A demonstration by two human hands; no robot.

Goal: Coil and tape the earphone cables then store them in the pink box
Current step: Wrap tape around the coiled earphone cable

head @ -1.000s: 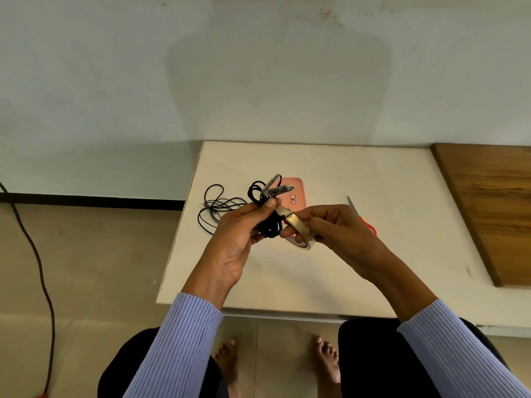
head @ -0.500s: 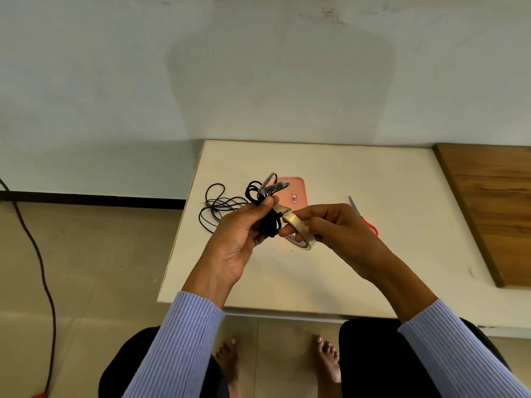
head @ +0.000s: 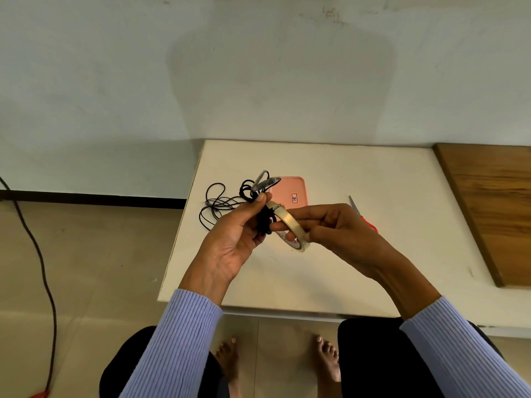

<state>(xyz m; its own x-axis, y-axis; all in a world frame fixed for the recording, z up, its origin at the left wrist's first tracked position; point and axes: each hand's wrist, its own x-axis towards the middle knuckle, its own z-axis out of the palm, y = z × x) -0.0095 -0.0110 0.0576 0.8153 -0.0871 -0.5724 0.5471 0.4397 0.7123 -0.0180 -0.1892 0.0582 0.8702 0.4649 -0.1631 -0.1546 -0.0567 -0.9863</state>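
My left hand (head: pixel 234 237) grips a coiled black earphone cable (head: pixel 263 222) above the white table (head: pixel 344 268). Some loops and a strip of clear tape stick up past my thumb. My right hand (head: pixel 333 228) holds a roll of clear tape (head: pixel 290 228) right beside the coil, its loose end running to the cable. Behind my hands the pink box (head: pixel 290 193) lies flat on the table, partly hidden. A second black earphone cable (head: pixel 218 205) lies loose near the table's left edge.
Red-handled scissors (head: pixel 363 216) lie on the table just right of my right hand. A brown wooden board (head: pixel 494 208) covers the table's right side. A dark cord (head: pixel 37 254) runs across the floor at the left. My knees and bare feet are under the front edge.
Both hands have stayed close together with the coil and the tape roll; the roll has turned slightly and the tape strip above the coil has shifted a little.
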